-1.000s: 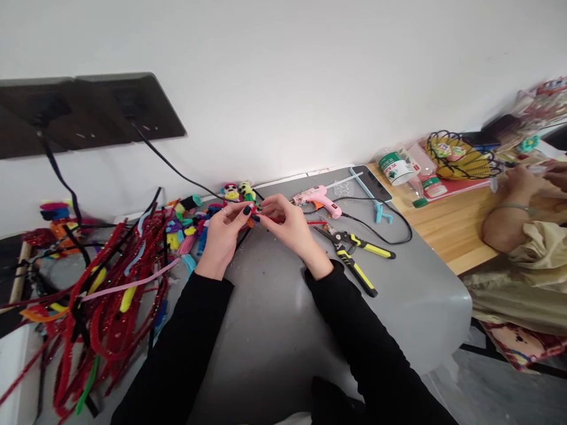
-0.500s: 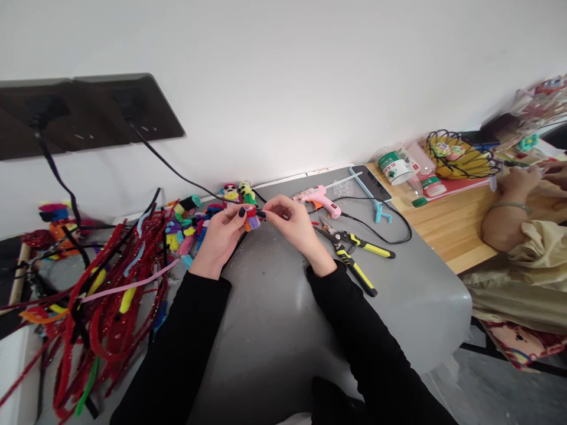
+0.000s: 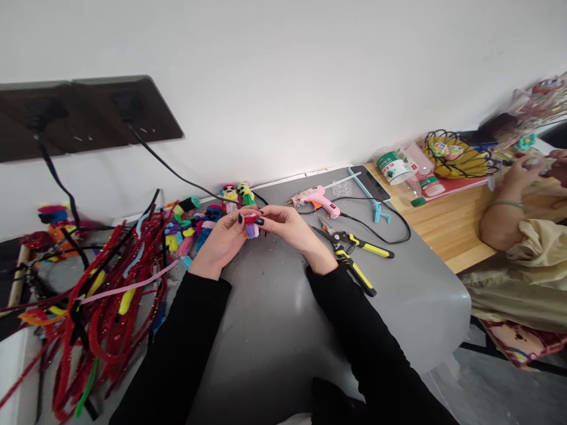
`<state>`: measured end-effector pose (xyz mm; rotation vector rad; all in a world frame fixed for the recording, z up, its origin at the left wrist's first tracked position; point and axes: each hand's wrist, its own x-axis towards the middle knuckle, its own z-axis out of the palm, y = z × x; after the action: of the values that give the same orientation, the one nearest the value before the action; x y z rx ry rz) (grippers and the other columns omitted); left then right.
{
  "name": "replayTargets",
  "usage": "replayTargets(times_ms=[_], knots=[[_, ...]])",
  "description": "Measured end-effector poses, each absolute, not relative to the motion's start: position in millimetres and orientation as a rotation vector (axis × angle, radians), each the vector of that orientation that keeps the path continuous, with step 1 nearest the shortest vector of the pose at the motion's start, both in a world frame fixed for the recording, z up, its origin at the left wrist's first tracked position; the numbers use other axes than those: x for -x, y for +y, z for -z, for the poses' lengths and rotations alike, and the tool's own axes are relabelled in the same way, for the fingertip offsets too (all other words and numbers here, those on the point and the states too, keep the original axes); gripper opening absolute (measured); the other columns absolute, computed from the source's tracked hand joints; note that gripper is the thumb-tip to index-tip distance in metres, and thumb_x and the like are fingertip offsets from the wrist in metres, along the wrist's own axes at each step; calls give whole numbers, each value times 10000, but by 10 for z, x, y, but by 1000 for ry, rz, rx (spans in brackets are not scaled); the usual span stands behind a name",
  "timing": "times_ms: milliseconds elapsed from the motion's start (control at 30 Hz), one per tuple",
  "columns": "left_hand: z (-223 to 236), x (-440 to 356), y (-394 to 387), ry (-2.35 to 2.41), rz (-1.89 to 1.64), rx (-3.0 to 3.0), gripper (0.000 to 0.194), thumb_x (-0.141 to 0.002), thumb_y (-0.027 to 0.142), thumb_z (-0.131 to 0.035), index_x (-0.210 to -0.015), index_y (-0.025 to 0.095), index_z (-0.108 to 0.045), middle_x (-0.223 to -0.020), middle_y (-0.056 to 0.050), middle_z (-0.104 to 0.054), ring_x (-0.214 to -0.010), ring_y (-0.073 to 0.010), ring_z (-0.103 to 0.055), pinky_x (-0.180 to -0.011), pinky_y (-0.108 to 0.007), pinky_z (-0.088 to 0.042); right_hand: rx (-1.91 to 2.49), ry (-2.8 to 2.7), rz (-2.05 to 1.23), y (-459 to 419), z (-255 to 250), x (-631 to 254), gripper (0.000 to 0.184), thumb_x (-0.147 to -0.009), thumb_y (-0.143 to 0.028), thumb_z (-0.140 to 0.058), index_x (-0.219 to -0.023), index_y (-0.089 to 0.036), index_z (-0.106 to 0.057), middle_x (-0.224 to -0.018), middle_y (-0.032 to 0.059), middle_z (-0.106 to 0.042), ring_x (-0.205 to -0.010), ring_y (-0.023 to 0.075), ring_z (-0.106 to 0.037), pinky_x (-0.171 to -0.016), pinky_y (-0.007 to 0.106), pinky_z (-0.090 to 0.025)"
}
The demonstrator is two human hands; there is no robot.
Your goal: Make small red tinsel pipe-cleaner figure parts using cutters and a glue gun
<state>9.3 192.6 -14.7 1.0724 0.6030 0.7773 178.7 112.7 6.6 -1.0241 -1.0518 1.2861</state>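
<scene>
Between my hands is a small fuzzy pipe-cleaner figure (image 3: 251,226), red above and pale purple below. My left hand (image 3: 224,239) is closed on its left side, thumb in front. On its right side, my right hand (image 3: 287,229) pinches it with thumb and fingers. The fingers cover part of the figure. Just behind my hands, two little pipe-cleaner dolls (image 3: 245,192) stand against the wall. More colourful pipe-cleaner pieces (image 3: 183,227) lie in a heap to the left of my left hand.
Loose red pipe cleaners (image 3: 106,330) spread across the left of the grey table (image 3: 266,336). Right of my hands lie a pink glue gun (image 3: 325,200) with its cord, yellow-black pliers (image 3: 354,251) and a phone (image 3: 371,183). Bottles (image 3: 429,182) and a co-worker's arm (image 3: 507,212) are farther right.
My right hand has moved slightly left and down, its thumb now against the figure. The figure has turned, showing more red and purple. The co-worker's hands have risen a little.
</scene>
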Motion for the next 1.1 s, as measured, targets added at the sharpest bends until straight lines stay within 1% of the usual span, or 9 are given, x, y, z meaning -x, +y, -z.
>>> replayTargets(times_ms=[100, 167, 267, 367, 433, 600, 700, 833, 1100], knots=[[125, -105, 1915, 578, -785, -1080, 534, -648, 660, -1001, -952, 242, -868, -1109, -103, -805, -924, -231, -736, -801, -342, -603, 1001, -1042, -1299, 1122, -60, -1791, 519, -735, -693, -903, -896, -216, -774, -790, -21, -693, -706, 126, -593, -709, 279, -536], [115, -120, 1913, 589, -818, -1090, 549, -646, 652, -1005, -992, 251, -861, -1050, -84, -802, -887, -206, -725, -784, -316, -595, 1000, -1026, -1286, 1125, -44, -1792, 523, -738, -691, -900, -926, -217, -781, -819, -13, -718, -711, 126, -601, -714, 282, -538], [106, -144, 1913, 673, -915, -1138, 559, -632, 651, -1008, -978, 246, -838, -1016, -73, -789, -869, -201, -715, -741, -292, -583, 1042, -995, -1202, 1137, -18, -1785, 479, -767, -636, -896, -963, -215, -778, -873, 4, -753, -741, 133, -630, -737, 288, -544], [110, -160, 1905, 781, -1045, -1201, 549, -654, 645, -991, -951, 223, -801, -965, -61, -775, -853, -201, -707, -762, -296, -581, 1128, -979, -1063, 1150, 7, -1764, 415, -816, -568, -862, -991, -205, -765, -912, 23, -768, -788, 147, -668, -762, 296, -550], [118, -161, 1893, 842, -1099, -1245, 549, -680, 657, -966, -941, 206, -792, -941, -58, -774, -859, -209, -705, -791, -305, -578, 1205, -1012, -934, 1157, 27, -1745, 349, -856, -511, -822, -1003, -201, -755, -949, 32, -770, -790, 148, -667, -752, 295, -547], [117, -162, 1839, 905, -1038, -1436, 555, -848, 727, -791, -956, 183, -799, -983, -88, -798, -950, -271, -725, -867, -348, -578, 1333, -1173, -592, 1167, 87, -1718, 182, -925, -397, -741, -964, -219, -728, -972, 40, -744, -795, 163, -634, -727, 302, -533], [100, -188, 1804, 873, -995, -1491, 570, -833, 721, -804, -1045, 192, -791, -1090, -112, -809, -1032, -294, -745, -911, -370, -598, 1346, -1225, -496, 1161, 113, -1720, 113, -949, -332, -713, -951, -219, -709, -963, 46, -716, -818, 177, -641, -754, 314, -540], [97, -214, 1786, 853, -957, -1522, 533, -809, 656, -851, -1076, 203, -767, -1126, -120, -798, -1107, -309, -744, -932, -382, -615, 1381, -1270, -477, 1151, 136, -1716, 38, -949, -229, -673, -968, -221, -704, -971, 44, -690, -842, 180, -661, -799, 320, -562], [119, -178, 1821, 863, -934, -1453, 549, -775, 643, -884, -1054, 189, -754, -1094, -118, -777, -1078, -298, -734, -929, -388, -613, 1308, -1288, -605, 1173, 165, -1722, 129, -963, -275, -662, -1063, -230, -729, -1052, 52, -679, -882, 173, -700, -816, 317, -602]])
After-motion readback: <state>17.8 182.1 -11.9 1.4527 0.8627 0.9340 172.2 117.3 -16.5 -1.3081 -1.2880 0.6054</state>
